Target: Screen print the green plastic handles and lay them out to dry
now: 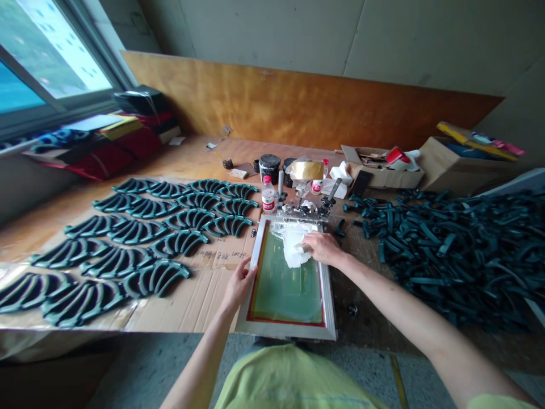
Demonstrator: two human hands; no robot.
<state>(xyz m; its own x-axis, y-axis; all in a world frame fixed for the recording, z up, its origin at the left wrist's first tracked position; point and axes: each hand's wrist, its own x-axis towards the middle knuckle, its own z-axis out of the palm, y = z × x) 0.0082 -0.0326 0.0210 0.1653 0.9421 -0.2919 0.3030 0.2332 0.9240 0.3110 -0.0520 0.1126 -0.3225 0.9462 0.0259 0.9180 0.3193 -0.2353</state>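
— Containers first?
— Beyond the screen frame (283,295) and off to its right, an open cardboard box (383,177). Holds a red-and-white object and scraps too small to name. Further right of the frame, a second box (443,165), with yellow and blue sheets lying across its top. Contents otherwise hidden.

— Anything closer to the frame?
— Just past its far edge, black tubs (269,166) with lids on, contents unseen. Beside them, a clear bottle (268,197) with a red label.

— Loose parts?
— Left of the frame, dark green curved pieces (140,233) laid in rows on flattened cardboard (204,295). Right of the frame, a heap (460,250) of the same pieces on the bench (187,156).

— The left grip (239,282)?
— Curled around the frame's left rim, fingers touching the metal.

— And the right grip (322,248)?
— Closed on a white cloth (293,247), pressing it onto the green mesh near the frame's far end.

— The frame itself?
— Flat at the bench's near edge, straight ahead between both forearms.
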